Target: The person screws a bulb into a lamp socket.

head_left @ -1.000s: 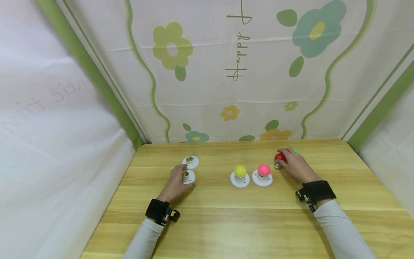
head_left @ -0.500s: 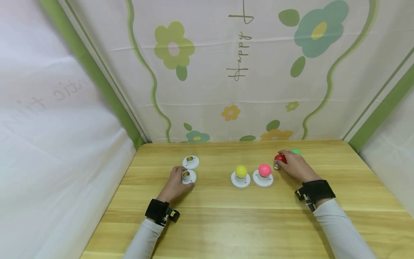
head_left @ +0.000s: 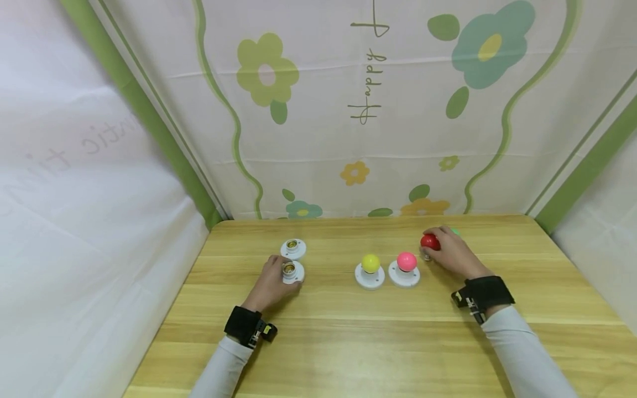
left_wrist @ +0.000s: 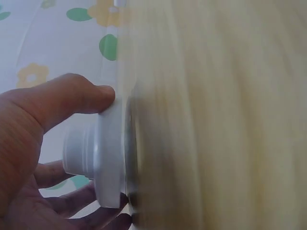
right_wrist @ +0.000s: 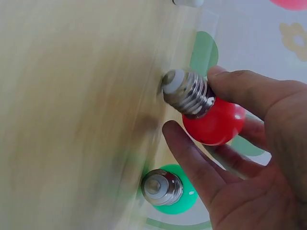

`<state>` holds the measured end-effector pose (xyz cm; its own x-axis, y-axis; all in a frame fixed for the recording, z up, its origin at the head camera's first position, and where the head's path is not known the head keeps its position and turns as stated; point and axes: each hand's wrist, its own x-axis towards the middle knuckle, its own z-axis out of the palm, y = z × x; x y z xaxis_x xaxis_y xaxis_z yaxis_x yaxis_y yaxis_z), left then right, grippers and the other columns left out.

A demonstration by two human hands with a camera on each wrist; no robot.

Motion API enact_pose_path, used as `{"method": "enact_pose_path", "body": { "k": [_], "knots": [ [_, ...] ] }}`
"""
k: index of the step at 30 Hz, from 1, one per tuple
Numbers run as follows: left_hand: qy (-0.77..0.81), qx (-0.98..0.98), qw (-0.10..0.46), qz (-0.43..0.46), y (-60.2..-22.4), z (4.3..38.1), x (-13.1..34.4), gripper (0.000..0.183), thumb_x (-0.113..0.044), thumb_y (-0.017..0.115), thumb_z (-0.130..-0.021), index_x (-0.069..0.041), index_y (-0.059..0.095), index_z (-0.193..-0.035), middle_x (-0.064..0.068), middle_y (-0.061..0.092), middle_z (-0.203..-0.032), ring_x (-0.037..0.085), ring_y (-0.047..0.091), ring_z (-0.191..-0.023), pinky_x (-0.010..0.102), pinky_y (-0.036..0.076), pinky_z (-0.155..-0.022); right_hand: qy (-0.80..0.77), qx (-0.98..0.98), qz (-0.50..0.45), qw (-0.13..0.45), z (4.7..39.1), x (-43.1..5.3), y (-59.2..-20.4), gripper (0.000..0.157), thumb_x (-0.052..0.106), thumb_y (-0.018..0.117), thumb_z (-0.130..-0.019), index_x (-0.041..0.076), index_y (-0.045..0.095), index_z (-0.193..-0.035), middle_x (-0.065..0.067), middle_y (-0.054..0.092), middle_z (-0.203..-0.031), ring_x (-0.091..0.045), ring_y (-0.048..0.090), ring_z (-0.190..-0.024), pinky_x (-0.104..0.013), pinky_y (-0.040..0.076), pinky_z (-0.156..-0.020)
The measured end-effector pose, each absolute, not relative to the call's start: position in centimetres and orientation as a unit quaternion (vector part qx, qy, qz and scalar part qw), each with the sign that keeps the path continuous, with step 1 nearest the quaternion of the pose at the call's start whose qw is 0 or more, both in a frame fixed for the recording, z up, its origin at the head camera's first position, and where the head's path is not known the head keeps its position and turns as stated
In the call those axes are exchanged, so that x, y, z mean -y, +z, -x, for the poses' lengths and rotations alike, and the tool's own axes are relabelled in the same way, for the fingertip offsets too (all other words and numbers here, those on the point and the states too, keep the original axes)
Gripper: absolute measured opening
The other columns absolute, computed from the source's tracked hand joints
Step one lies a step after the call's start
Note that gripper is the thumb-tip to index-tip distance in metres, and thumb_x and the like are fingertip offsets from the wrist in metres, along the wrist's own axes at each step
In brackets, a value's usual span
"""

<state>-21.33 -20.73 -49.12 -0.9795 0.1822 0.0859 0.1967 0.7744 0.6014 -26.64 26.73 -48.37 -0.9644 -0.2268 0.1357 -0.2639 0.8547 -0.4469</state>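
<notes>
My left hand (head_left: 269, 284) grips a white round bulb socket (head_left: 297, 275) by its rim, its brass-lined opening facing up. In the left wrist view the thumb (left_wrist: 91, 96) presses one edge of the base and fingers curl at the opposite edge. At the back right, my right hand (head_left: 455, 255) holds a red light bulb (head_left: 430, 241). The right wrist view shows its metal screw end (right_wrist: 187, 93) pointing away from the palm, with the thumb against the bulb. Just past that hand lies a green bulb (right_wrist: 180, 205), partly hidden in the head view.
A second bare socket (head_left: 294, 251) sits directly behind the left-hand one. Between the hands stand a yellow bulb (head_left: 370, 263) and a pink bulb (head_left: 407, 261), each upright in a white socket. A printed curtain (head_left: 308, 138) rises behind the wooden table (head_left: 338, 342).
The socket in my left hand has shifted slightly right. My right hand has moved a little left with the red bulb, and the green bulb is more covered.
</notes>
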Motion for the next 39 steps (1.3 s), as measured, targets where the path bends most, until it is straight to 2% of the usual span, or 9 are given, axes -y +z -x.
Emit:
{"method": "enact_pose_path", "body": {
  "k": [9,17,25,32,39],
  "knots": [
    [-0.317,0.939,0.039,0.128,-49.0,21.4,20.6,0.069,-0.028,0.082,-0.073,-0.001,0.049,-0.127,0.012,0.044,-0.125,0.023,0.052,-0.104,0.037,0.052,-0.088,0.256,0.954,-0.150,0.051,26.7,-26.6,-48.5,0.048,0.018,0.066,-0.091,0.001,0.048,-0.133,-0.029,0.053,-0.122,-0.042,0.053,-0.108,-0.056,0.052,-0.084],
    [-0.344,0.925,0.046,0.153,-49.3,21.7,20.3,0.064,-0.026,0.082,-0.072,-0.003,0.055,-0.125,0.008,0.057,-0.115,0.022,0.053,-0.101,0.038,0.051,-0.086,0.264,0.951,-0.151,0.059,26.6,-26.4,-48.9,0.048,0.014,0.067,-0.089,0.005,0.051,-0.134,-0.026,0.051,-0.124,-0.043,0.052,-0.109,-0.057,0.051,-0.086],
    [-0.361,0.919,0.049,0.152,-49.4,21.6,20.3,0.064,-0.036,0.081,-0.074,-0.006,0.056,-0.125,0.007,0.057,-0.118,0.019,0.057,-0.101,0.038,0.053,-0.085,0.270,0.950,-0.144,0.053,26.5,-26.2,-48.7,0.052,0.015,0.067,-0.089,0.003,0.048,-0.136,-0.027,0.050,-0.127,-0.044,0.051,-0.112,-0.058,0.049,-0.088],
    [-0.370,0.915,0.064,0.147,-49.0,21.6,20.0,0.067,-0.039,0.082,-0.074,-0.007,0.057,-0.127,0.010,0.058,-0.124,0.021,0.058,-0.103,0.039,0.053,-0.085,0.287,0.941,-0.160,0.083,26.6,-25.9,-48.7,0.051,0.011,0.070,-0.086,0.003,0.052,-0.133,-0.023,0.054,-0.120,-0.039,0.054,-0.107,-0.055,0.052,-0.085],
    [-0.376,0.909,0.081,0.158,-48.6,21.7,19.4,0.067,-0.041,0.081,-0.075,-0.007,0.057,-0.128,0.011,0.057,-0.126,0.021,0.057,-0.106,0.039,0.053,-0.086,0.292,0.936,-0.169,0.103,26.4,-25.3,-47.9,0.053,0.015,0.070,-0.086,0.002,0.051,-0.134,-0.020,0.055,-0.118,-0.036,0.056,-0.103,-0.052,0.053,-0.083]
  ]
}}
